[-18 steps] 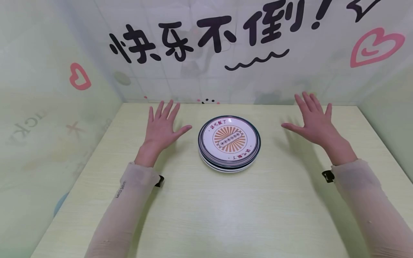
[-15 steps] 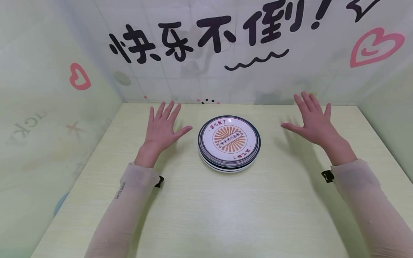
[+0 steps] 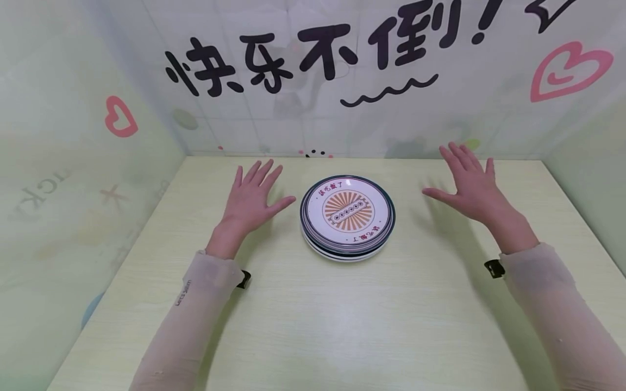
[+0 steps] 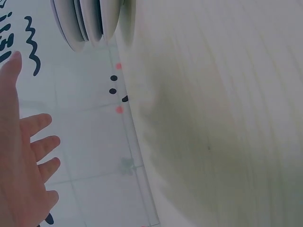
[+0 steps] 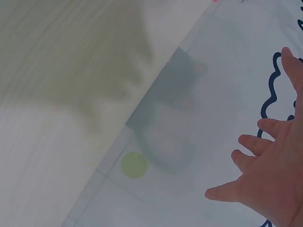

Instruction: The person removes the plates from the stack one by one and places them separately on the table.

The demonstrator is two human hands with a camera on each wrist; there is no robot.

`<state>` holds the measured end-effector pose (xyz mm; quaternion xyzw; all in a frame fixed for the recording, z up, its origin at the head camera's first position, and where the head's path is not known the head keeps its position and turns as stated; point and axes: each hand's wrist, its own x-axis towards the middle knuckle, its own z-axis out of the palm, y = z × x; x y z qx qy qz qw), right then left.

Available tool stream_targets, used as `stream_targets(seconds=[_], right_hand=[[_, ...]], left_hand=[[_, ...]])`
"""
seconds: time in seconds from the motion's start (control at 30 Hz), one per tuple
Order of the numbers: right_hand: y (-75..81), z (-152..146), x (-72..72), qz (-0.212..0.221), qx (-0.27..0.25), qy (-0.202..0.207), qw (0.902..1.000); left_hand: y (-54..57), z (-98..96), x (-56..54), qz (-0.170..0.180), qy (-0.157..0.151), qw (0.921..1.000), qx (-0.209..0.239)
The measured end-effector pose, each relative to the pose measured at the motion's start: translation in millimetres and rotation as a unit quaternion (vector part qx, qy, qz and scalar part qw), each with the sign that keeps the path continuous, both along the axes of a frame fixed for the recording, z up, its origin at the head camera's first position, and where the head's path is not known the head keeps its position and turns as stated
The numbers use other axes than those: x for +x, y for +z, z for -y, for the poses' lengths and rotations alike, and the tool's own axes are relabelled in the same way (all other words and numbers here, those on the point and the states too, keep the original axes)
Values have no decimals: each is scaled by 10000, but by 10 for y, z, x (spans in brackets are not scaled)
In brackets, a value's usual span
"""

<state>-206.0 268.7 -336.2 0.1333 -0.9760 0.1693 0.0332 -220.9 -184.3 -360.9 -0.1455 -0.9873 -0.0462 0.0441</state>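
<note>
A stack of round plates [image 3: 348, 217] sits on the table, the top one white with a dark rim, an orange sunburst and red characters. To its left hovers my left hand [image 3: 249, 201], fingers spread and thumb pointing toward the rim, holding nothing. On the other side, farther from the stack, my right hand [image 3: 476, 190] is held above the table with its fingers spread, likewise holding nothing. The left wrist view catches the edges of the stacked plates [image 4: 90, 21] at the top, beyond the left thumb. Only the right hand [image 5: 270, 161], table and wall appear in the right wrist view.
The pale wooden table [image 3: 323, 326] ends at a back wall [image 3: 293, 119] printed with large black characters and a pink heart. A side wall [image 3: 58, 190] borders the table on the left, another [image 3: 592, 157] on the right. Both forearms cast shadows on the tabletop.
Both hands have moved slightly inward toward the plates, the left one to the right and a little nearer the body, the right one to the left. The stack has stayed put.
</note>
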Motion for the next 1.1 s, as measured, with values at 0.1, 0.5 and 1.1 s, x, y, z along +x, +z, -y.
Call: stream_targets(seconds=[0.1, 0.5, 1.1], right_hand=[[6, 15, 10, 11, -8, 30, 10000], [7, 29, 27, 15, -110, 182, 9998], [84, 177, 69, 142, -301, 393, 9987]], left_hand=[[-6, -22, 16, 66, -101, 9999, 59], [-41, -103, 93, 194, -497, 9983, 219], [-71, -176, 165, 578, -720, 9937, 636]])
